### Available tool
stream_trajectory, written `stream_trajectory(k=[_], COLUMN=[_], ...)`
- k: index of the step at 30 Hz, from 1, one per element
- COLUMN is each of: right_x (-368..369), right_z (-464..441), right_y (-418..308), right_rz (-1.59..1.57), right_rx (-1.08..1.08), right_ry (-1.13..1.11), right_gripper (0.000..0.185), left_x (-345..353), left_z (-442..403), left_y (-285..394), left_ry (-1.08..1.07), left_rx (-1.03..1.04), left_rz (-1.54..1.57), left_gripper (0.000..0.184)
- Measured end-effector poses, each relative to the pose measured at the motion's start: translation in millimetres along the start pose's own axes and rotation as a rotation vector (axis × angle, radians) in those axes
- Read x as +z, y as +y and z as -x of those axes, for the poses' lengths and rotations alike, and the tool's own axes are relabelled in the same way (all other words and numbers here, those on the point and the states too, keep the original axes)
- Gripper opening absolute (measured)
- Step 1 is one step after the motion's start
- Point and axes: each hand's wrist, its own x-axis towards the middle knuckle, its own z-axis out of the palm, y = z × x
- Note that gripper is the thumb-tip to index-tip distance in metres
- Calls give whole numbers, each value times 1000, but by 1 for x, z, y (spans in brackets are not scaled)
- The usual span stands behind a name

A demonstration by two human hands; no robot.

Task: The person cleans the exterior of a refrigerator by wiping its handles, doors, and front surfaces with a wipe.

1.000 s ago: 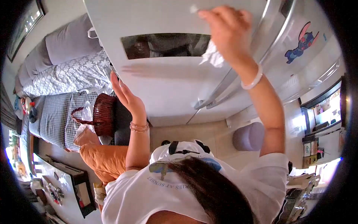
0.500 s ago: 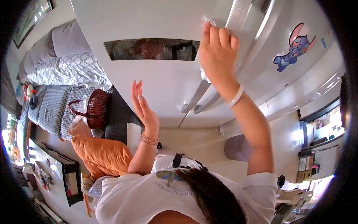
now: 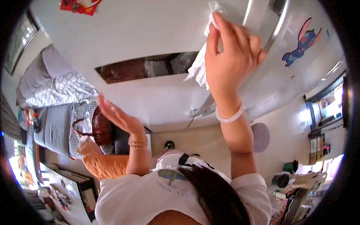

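Observation:
My right hand (image 3: 232, 56) pinches a crumpled white cloth (image 3: 200, 69) between thumb and index finger, in front of the light grey refrigerator door (image 3: 150, 97). The cloth hangs down beside my palm and overlaps the right end of a dark glossy panel (image 3: 146, 66). My left hand (image 3: 122, 118) is raised at the lower left of the door, fingers stretched out and nothing in it. Whether it touches the door I cannot tell. Door handles (image 3: 204, 107) show below my right wrist, and a blue cartoon sticker (image 3: 300, 47) is on the surface to the right.
A dark red wicker basket (image 3: 101, 127) stands on a checkered sofa (image 3: 56, 129) at the left, near an orange cushion (image 3: 105, 165). A round grey stool (image 3: 260, 137) is on the floor at the right. A red decoration (image 3: 80, 5) hangs at the top left.
The view has shifted, and the red decoration has come into sight. My right hand has turned, and more of the cloth shows below it. My left hand has moved left and tilted.

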Motion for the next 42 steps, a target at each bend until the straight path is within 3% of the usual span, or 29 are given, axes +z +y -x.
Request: stream_trajectory(k=[4, 8, 10, 12, 20, 23, 26, 27, 31, 35, 38, 42], right_x=[3, -5, -7, -9, 9, 5, -15, -22, -12, 1, 2, 2], right_z=[4, 27, 40, 48, 23, 41, 67, 67, 48, 24, 28, 44], right_y=[-4, -12, -11, -12, -13, -13, -19, -25, -26, -32, -29, -28], right_rz=[143, 323, 323, 333, 288, 413, 491, 439, 147, 74, 49, 42], right_rx=[12, -4, 3, 1, 8, 32, 110, 175, 181, 312, 263, 317], right_ry=[-25, -128, -163, -169, 19, -39, -276, -374, -188, -89, -81, -123], right_gripper=[28, 27, 26, 26, 24, 29, 33, 30, 29, 33, 30, 22], left_x=[6, 17, 21, 27, 31, 28, 27, 28, 29, 22, 21, 25], left_z=[-43, -45, -46, -45, -46, -47, -47, -45, -46, -47, -45, -45], left_y=[-36, -74, -69, -58, -55, -66, -62, -61, -56, -68, -69, -69], left_ry=[25, -2, 40, 3, 42, -17, -4, 20, 5, -17, -52, -15], left_rx=[205, 156, 189, 155, 216, 263, 251, 245, 144, 198, 149, 190], left_rz=[-47, 78, -23, 150, -145, -44, -65, -97, 35, 11, 137, 70], left_gripper=[56, 53, 52, 54, 60, 55, 54, 57, 55, 53, 54, 55])
